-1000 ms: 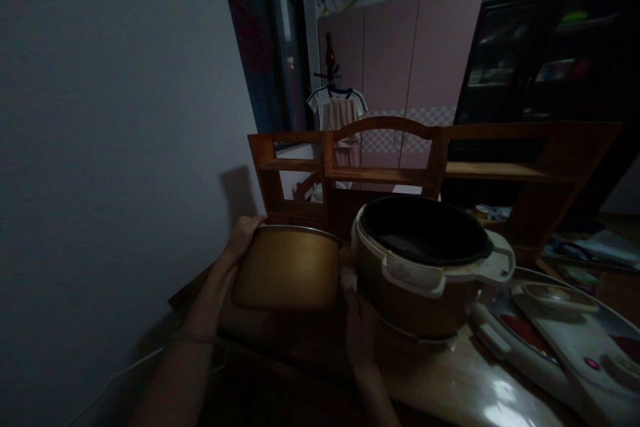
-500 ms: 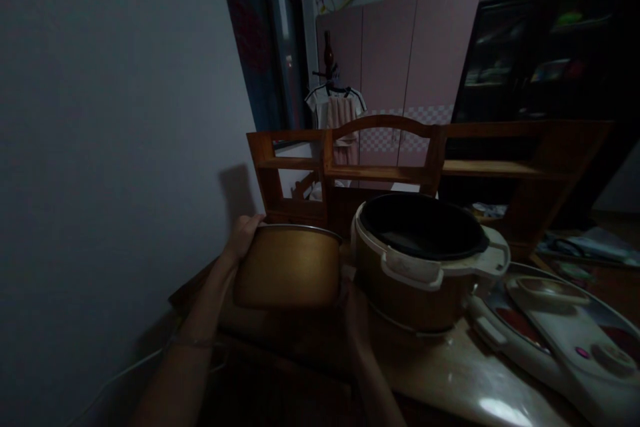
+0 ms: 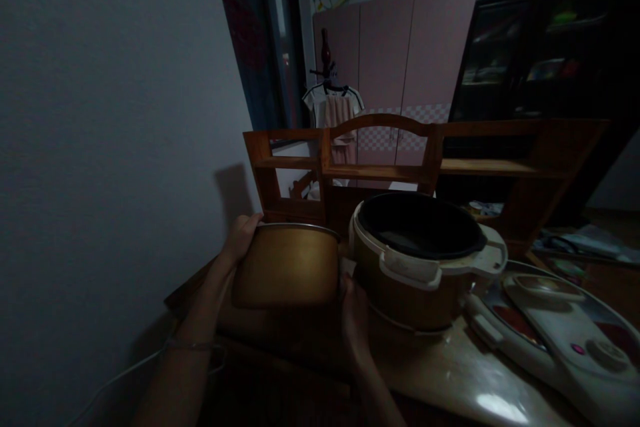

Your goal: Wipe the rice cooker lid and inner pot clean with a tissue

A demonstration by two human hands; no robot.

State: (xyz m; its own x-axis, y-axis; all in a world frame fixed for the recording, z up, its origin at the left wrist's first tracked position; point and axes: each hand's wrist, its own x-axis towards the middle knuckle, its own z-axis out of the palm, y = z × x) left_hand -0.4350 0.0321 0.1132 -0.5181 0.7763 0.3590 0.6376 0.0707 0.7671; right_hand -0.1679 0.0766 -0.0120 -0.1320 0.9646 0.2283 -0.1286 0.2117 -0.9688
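Observation:
A gold-coloured inner pot (image 3: 290,267) with a pale metal rim is held tilted, its outer side toward me. My left hand (image 3: 243,239) is closed on the rim at its upper left. At the pot's right side is my right hand (image 3: 354,300), fingers closed around a small white cloth or tissue (image 3: 349,267); dim light hides which. Just right of that hand stands the cooker body (image 3: 410,297), with a white collar, side handles and a dark opening. The pot's inside is hidden from me.
The cooker lid (image 3: 565,327) lies at the right on the glossy table (image 3: 425,373). A wooden shelf rack (image 3: 380,171) rises along the back edge. The wall (image 3: 125,147) is close on the left, with a white cord (image 3: 120,377) below.
My right hand has shifted slightly at the pot's right side, and the white piece in it shows more clearly. The left hand keeps its hold on the rim. The view moves slightly.

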